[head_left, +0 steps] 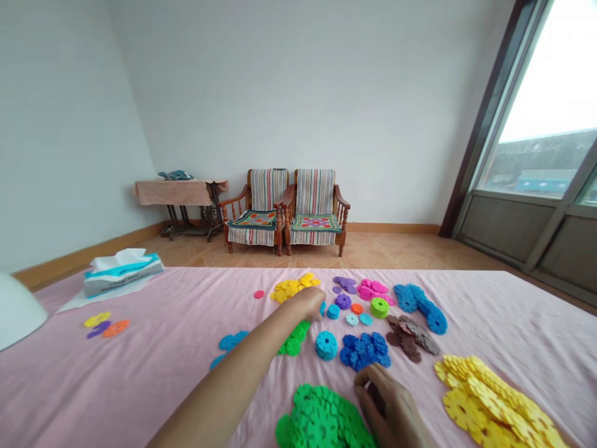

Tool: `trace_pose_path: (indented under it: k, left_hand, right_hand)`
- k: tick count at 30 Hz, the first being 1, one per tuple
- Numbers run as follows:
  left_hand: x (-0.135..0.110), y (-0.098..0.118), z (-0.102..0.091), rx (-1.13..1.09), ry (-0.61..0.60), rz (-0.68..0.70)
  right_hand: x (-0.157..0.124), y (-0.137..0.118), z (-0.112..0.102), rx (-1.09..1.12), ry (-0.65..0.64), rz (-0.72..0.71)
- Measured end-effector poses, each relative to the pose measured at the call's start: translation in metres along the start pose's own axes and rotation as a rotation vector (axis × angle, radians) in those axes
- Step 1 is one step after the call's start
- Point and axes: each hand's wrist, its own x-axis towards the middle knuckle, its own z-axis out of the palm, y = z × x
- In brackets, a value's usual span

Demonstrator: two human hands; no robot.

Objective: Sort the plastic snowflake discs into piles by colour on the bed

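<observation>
My left hand point(311, 303) reaches across the cloth with its fingers closed at a small light-blue notched plastic disc point(323, 308), mostly hidden behind them. Beside it is a short light-blue disc stack point(333, 312). A yellow disc pile point(291, 288) lies just beyond the hand, and green discs point(295, 341) lie under the forearm. My right hand point(392, 404) rests nearer to me, loosely curled, thumb and fingers apart, with nothing visible in it. It borders the big green disc pile point(321, 417) and is just below the dark-blue pile point(365, 350). A taller blue stack point(326, 345) stands between the hands.
Purple point(343, 302), pink point(373, 290), brown point(410, 336), blue point(422, 306) and large yellow discs point(497, 404) lie to the right on the pink cloth point(163, 386). A tissue pack point(124, 274) sits at the left. Two chairs point(314, 205) stand by the wall.
</observation>
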Motion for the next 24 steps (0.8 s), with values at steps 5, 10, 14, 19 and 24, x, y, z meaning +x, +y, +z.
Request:
trace_pose_path:
  k: [5,10,14,19,24]
  left_hand:
    - [0.008,0.003,0.001,0.05,-0.056,-0.024]
    - [0.011,0.004,-0.001,0.055,-0.088,-0.046]
    - [0.011,0.004,-0.002,0.051,-0.085,-0.052]
    - [0.012,0.005,-0.001,0.025,-0.073,-0.047]
    - [0.011,-0.003,-0.009,-0.038,-0.045,-0.055]
  right_hand:
    - [0.0,-0.003,-0.003,-0.023,0.019,-0.017]
    - [0.0,-0.003,-0.003,-0.026,0.035,-0.03]
    - [0.0,-0.002,-0.001,-0.01,0.034,-0.027]
    - [0.0,0.0,0.003,0.034,0.086,-0.03]
    - [0.001,0.001,0.0,0.003,0.037,-0.052]
